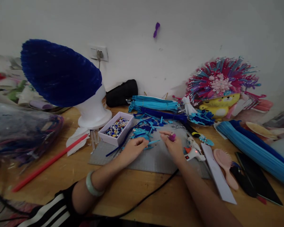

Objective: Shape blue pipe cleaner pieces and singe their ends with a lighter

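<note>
We pinch a slim light-blue strip (154,142) in the left hand (135,147); the right hand (174,148) half curls, its hold unclear. Far beyond our brown wooden table (132,189) stands a white wall (125,41).

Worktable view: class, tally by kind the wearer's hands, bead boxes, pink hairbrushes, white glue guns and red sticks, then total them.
Left hand and right hand: 2
Bead box: 1
Pink hairbrush: 1
White glue gun: 1
Red stick: 1
Total: 6
</note>
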Available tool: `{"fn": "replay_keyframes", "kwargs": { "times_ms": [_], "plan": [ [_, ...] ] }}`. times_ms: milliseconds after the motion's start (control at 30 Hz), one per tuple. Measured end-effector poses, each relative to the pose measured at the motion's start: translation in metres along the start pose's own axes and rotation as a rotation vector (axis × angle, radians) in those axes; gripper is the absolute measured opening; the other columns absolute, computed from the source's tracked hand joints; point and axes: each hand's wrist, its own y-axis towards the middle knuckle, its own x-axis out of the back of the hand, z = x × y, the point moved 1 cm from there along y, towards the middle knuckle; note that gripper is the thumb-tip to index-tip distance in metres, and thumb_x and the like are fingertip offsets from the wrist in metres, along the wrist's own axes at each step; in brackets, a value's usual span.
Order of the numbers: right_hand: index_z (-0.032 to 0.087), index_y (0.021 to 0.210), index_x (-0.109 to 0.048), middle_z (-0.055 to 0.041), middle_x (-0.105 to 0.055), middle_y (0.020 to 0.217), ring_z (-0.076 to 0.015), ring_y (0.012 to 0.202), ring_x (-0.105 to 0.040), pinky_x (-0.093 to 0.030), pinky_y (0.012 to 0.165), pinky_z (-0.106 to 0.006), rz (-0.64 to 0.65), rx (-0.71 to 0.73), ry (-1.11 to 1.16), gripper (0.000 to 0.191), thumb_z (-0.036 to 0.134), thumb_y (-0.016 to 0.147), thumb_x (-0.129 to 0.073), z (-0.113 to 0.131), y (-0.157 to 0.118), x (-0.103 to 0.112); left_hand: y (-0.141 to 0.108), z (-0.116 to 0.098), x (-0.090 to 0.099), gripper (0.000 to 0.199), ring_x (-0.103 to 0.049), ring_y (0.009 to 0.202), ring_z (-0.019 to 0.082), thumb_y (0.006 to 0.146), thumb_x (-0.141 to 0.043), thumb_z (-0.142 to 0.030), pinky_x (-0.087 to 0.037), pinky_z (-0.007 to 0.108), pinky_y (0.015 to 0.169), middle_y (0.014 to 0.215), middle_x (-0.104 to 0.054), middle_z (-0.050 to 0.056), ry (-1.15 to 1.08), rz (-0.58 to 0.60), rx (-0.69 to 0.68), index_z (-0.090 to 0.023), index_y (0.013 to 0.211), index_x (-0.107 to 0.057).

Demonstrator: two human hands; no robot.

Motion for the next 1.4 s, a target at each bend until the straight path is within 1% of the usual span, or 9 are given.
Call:
{"fn": "replay_keyframes", "kwargs": {
  "times_ms": [67,133,267,367,433,600,833,1233,1400],
  "plan": [
    [0.025,0.073,-0.074,-0.0044,-0.061,0.084,-0.0199,0.079,-0.056,-0.044,0.071,-0.033,0.112,0.179,-0.160,0.013,0.037,0.069,-0.076,0.002,-0.003,-0.001,0.000,-0.001,0.000,0.033,-0.034,0.058,0.013,0.076,-0.052,-0.046,-0.026,0.026,0.055,0.056,-0.035,-0.005,0.054,0.015,-0.050,-0.022,0.056,-0.042],
    [0.026,0.071,-0.076,-0.0046,-0.061,0.085,-0.0201,0.080,-0.057,-0.044,0.073,-0.033,0.229,0.289,-0.280,0.005,0.031,0.072,-0.075,0.001,-0.007,-0.004,0.001,0.000,0.001,0.033,-0.035,0.059,0.013,0.076,-0.050,-0.046,-0.027,0.027,0.057,0.057,-0.035,-0.005,0.104,0.017,-0.082,-0.023,0.055,-0.040],
    [0.025,0.068,-0.075,-0.0033,-0.062,0.076,-0.0187,0.073,-0.057,-0.044,0.071,-0.033,0.359,0.250,-0.283,0.008,0.027,0.074,-0.070,0.000,-0.010,-0.010,0.002,0.002,0.002,0.033,-0.038,0.061,0.015,0.078,-0.047,-0.048,-0.029,0.028,0.060,0.059,-0.038,-0.004,0.176,0.004,-0.118,-0.023,0.056,-0.042],
    [0.023,0.063,-0.070,-0.0026,-0.063,0.072,-0.0189,0.072,-0.056,-0.044,0.071,-0.034,0.332,0.132,-0.129,0.015,0.034,0.073,-0.071,0.002,-0.012,-0.016,0.002,0.001,0.002,0.034,-0.041,0.064,0.016,0.081,-0.046,-0.049,-0.033,0.028,0.062,0.062,-0.043,-0.003,0.129,-0.039,-0.136,-0.022,0.061,-0.048],
    [0.022,0.063,-0.068,0.0003,-0.058,0.063,-0.0163,0.063,-0.050,-0.040,0.062,-0.031,0.284,0.017,-0.026,0.019,0.039,0.070,-0.073,0.003,-0.013,-0.020,0.002,0.000,0.002,0.033,-0.042,0.064,0.016,0.082,-0.047,-0.049,-0.035,0.028,0.062,0.062,-0.043,-0.003,0.074,-0.071,-0.141,-0.021,0.065,-0.051],
    [0.020,0.066,-0.064,0.0081,-0.032,0.048,-0.0088,0.047,-0.024,-0.017,0.047,-0.026,0.197,-0.250,0.125,0.033,0.051,0.063,-0.077,0.001,-0.019,-0.026,0.002,0.004,0.002,0.034,-0.041,0.059,0.014,0.082,-0.052,-0.054,-0.035,0.027,0.058,0.062,-0.043,-0.005,-0.028,-0.043,-0.133,-0.020,0.073,-0.055],
    [0.021,0.066,-0.062,0.0081,-0.034,0.048,-0.0084,0.048,-0.024,-0.015,0.048,-0.026,0.173,-0.257,0.162,0.034,0.051,0.061,-0.077,0.002,-0.018,-0.028,0.003,0.008,-0.001,0.028,-0.043,0.061,0.013,0.079,-0.059,-0.048,-0.036,0.026,0.059,0.067,-0.050,-0.004,-0.011,0.097,-0.110,-0.019,0.078,-0.061],
    [0.021,0.067,-0.059,0.0083,-0.035,0.050,-0.0087,0.049,-0.026,-0.018,0.049,-0.026,0.157,-0.280,0.200,0.035,0.050,0.060,-0.079,0.000,-0.020,-0.029,0.004,0.006,-0.003,0.033,-0.036,0.056,0.012,0.069,-0.061,-0.052,-0.028,0.027,0.054,0.060,-0.041,-0.005,-0.057,0.174,-0.010,-0.021,0.064,-0.053],
    [0.021,0.065,-0.057,0.0084,-0.036,0.049,-0.0077,0.046,-0.025,-0.017,0.046,-0.025,0.118,-0.289,0.216,0.038,0.051,0.058,-0.079,-0.001,-0.019,-0.031,0.002,0.004,-0.004,0.035,-0.035,0.056,0.012,0.069,-0.061,-0.054,-0.024,0.026,0.052,0.056,-0.039,-0.006,-0.064,0.144,0.017,-0.021,0.063,-0.053]
  ]
}}
